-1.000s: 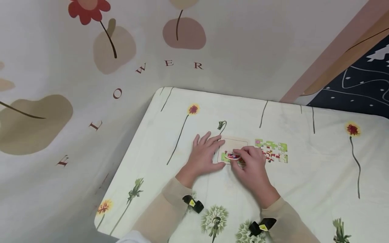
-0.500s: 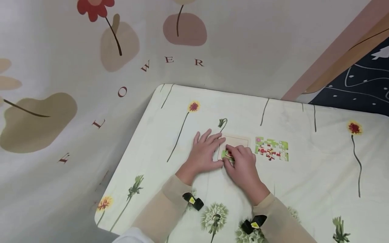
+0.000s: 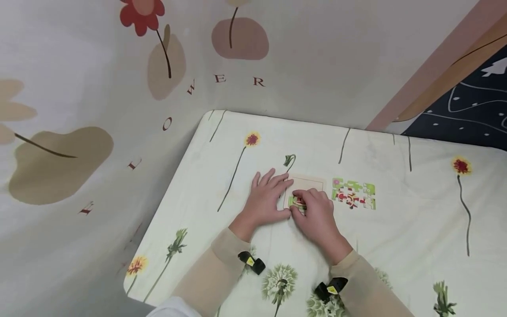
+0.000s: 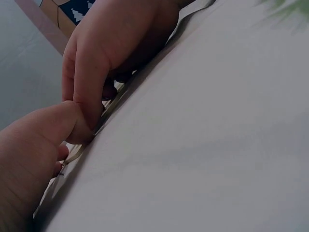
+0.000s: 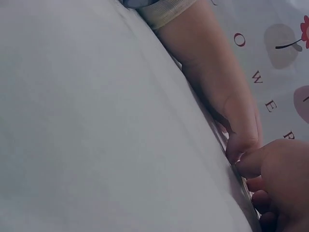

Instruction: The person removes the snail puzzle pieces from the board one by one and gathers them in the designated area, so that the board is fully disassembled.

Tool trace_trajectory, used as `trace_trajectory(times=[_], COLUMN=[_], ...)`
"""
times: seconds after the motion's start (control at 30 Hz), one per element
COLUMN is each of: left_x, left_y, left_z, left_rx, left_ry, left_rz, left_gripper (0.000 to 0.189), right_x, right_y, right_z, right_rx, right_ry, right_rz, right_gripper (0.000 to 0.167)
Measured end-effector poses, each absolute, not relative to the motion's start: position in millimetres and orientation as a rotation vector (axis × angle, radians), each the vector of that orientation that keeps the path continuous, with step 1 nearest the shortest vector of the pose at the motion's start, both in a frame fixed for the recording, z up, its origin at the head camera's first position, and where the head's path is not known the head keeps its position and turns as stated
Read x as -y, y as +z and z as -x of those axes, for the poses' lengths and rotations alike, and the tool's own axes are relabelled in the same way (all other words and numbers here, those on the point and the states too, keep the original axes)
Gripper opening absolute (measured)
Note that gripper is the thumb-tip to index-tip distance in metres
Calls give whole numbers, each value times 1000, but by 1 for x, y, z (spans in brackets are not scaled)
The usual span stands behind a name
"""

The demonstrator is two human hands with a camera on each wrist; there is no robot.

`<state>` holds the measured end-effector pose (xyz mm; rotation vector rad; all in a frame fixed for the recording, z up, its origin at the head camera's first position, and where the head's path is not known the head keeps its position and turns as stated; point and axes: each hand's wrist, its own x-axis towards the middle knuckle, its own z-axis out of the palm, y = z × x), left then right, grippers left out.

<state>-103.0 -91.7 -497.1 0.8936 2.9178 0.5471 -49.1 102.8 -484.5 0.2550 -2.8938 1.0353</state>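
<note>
Clerk: State of the left hand (image 3: 264, 200)?

Inspector: Fingers spread and fairly straight, palm side down, set along the left side of the tray (image 3: 310, 182). The forefinger and thumb tips rest at that side, the thumb by the near left corner.

Clerk: And the right hand (image 3: 318, 218)?

Inspector: Over the near part of the tray, fingers bent. Thumb and forefinger are curled about a puzzle piece (image 3: 299, 202) with red and green print, towards the tray's near left corner. Firmness of the grip cannot be told; the fingers cover much of the piece.

Clerk: Contact between the hands?

Inspector: Both wrist views show the two thumbs meeting, or very nearly so, at the tray's near edge. Whether they press cannot be determined.

Clerk: Condition of the tray?

Inspector: Flat on the flower-print cloth (image 3: 404, 237), between the hands. Its far part shows bare pale wood with a thin dark outline.

Clerk: Other items?

Inspector: Just right of the tray, and apart from it, loose pieces (image 3: 349, 199) lie close together in a block, green and red, with gaps between some. Neither hand touches them.
</note>
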Motion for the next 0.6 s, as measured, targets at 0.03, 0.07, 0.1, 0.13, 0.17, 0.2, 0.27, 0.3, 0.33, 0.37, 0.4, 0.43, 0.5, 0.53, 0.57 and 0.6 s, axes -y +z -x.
trace_trajectory(times=[0.03, 0.07, 0.1, 0.13, 0.17, 0.2, 0.27, 0.3, 0.33, 0.37, 0.4, 0.43, 0.5, 0.53, 0.57, 0.6], left_x=[92, 92, 92, 92, 92, 92, 92, 92, 92, 91, 91, 91, 91, 91, 90, 90], left_y=[-498, -498, -499, -499, -499, -499, -499, -499, -498, -498, -498, -497, -497, -497, -497, -496], left_z=[103, 103, 103, 103, 103, 103, 103, 103, 103, 103, 103, 103, 103, 103, 103, 103], left_rx=[-2917, -2918, -2920, -2921, -2922, -2924, -2927, -2928, -2929, -2931, -2932, -2930, -2930, -2928, -2927, -2927], left_ry=[537, 529, 522, 515, 508, 508, 502, 496, 489, 484, 481, 476, 477, 482, 490, 498], left_rz=[-891, -890, -891, -890, -889, -889, -888, -886, -884, -884, -884, -883, -883, -885, -885, -887], left_gripper=[79, 79, 79, 79, 79, 79, 79, 79, 78, 78, 78, 78, 78, 78, 77, 77], right_x=[-103, -103, -103, -103, -103, -103, -103, -103, -104, -104, -104, -104, -104, -105, -105, -105], right_y=[-485, -485, -485, -485, -485, -485, -485, -486, -486, -486, -486, -487, -487, -487, -488, -488], right_z=[49, 49, 50, 50, 50, 50, 50, 51, 51, 51, 51, 51, 52, 52, 52, 52], right_rx=[2900, 2903, 2905, 2906, 2904, 2901, 2892, 2888, 2884, 2881, 2880, 2877, 2872, 2867, 2860, 2852], right_ry=[1040, 1045, 1050, 1058, 1066, 1074, 1088, 1096, 1101, 1105, 1107, 1110, 1118, 1125, 1131, 1138], right_rz=[-250, -246, -243, -240, -237, -235, -232, -231, -230, -229, -228, -228, -225, -223, -222, -222], right_gripper=[38, 38, 38, 39, 39, 39, 39, 39, 39, 39, 39, 39, 39, 39, 39, 39])
